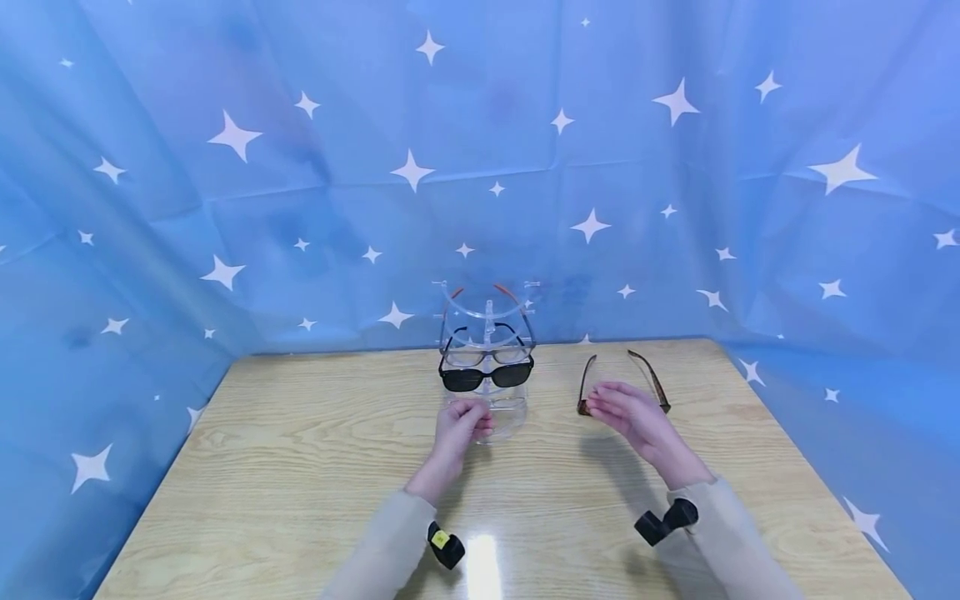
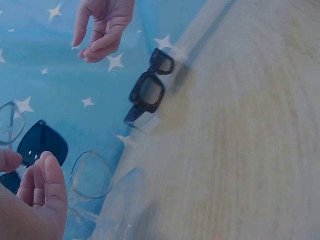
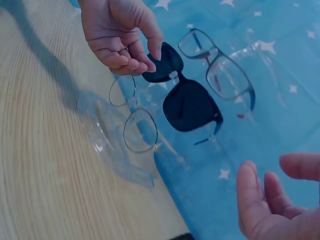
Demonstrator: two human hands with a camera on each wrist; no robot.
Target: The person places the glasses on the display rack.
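Note:
My left hand hovers in front of a clear display stand, thumb and loosely bent fingers apart with nothing between them. Close to it on the stand's lowest level hang thin wire-rimmed glasses. Black sunglasses sit one level up, and dark-framed eyeglasses with red temple tips above those. On the right, my right hand hangs over tortoiseshell glasses, covering part of their front in the head view. Its fingers are relaxed and hold nothing in the right wrist view.
The wooden table carries the stand near its back edge, with the tortoiseshell glasses standing to the right, temples pointing back. A blue curtain with white stars hangs behind and at the sides. Each wrist wears a black camera strap.

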